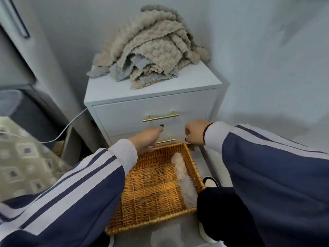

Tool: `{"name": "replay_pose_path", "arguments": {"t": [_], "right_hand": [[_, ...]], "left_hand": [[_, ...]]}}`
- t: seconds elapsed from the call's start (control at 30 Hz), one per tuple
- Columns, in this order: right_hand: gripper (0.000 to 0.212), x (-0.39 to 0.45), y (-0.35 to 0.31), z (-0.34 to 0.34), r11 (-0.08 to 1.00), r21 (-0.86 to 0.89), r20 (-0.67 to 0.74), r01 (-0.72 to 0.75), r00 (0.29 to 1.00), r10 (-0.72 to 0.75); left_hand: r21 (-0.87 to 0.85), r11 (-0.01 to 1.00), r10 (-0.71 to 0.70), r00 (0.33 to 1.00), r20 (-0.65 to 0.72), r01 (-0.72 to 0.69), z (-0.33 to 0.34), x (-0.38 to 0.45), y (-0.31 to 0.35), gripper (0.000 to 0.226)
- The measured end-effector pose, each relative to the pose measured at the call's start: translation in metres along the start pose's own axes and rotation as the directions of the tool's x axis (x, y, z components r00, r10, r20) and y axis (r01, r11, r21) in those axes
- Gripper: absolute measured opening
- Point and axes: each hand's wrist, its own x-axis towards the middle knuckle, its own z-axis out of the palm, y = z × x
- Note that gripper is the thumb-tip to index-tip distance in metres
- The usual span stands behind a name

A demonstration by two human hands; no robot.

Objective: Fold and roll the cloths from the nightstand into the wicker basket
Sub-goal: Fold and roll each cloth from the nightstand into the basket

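A heap of beige and grey cloths [147, 50] sits on the white nightstand [160, 102]; below it, a wicker basket [154, 189] holds one rolled cloth [183, 179] along its right side; above the basket, the left hand [147, 138] is open and empty, the right hand [195, 132] curled closed, holding nothing visible.

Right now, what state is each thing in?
Cloth pile: unfolded, heaped on nightstand.
Top drawer: shut.
Wicker basket: on floor, mostly bare.
Rolled cloth: lying along basket's right wall.
Left hand: open, empty.
Right hand: curled; contents unclear.
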Motion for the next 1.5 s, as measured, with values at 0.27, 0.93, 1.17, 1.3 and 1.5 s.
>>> {"name": "replay_pose_path", "arguments": {"t": [0.27,0.93,1.17,1.3,1.5], "right_hand": [[0.028,-0.037,-0.020,-0.063,0.899,0.433,-0.085,0.063,0.996,-0.029],[0.017,0.035,-0.061,-0.163,0.670,0.692,-0.571,0.268,0.772,0.281],[0.029,0.089,-0.081,-0.236,0.947,0.263,-0.726,0.185,0.685,0.068],[0.041,0.109,-0.074,-0.257,0.985,0.160,-0.778,0.065,0.622,0.085],[0.048,0.131,-0.070,-0.265,0.994,0.095,-0.744,0.056,0.667,0.034]], "left_hand": [[-0.034,0.987,0.157,0.987,-0.035,-0.158,-0.044,-0.078,0.038,0.056],[-0.647,0.691,0.285,0.944,-0.168,-0.324,-0.107,-0.081,0.112,0.022],[-0.654,0.689,0.308,0.943,-0.124,-0.312,-0.132,-0.078,0.113,0.026],[-0.724,0.631,0.329,0.941,-0.076,-0.279,-0.146,-0.083,0.114,0.029],[-0.781,0.555,0.354,0.931,-0.090,-0.286,-0.165,-0.087,0.118,0.032]]}}
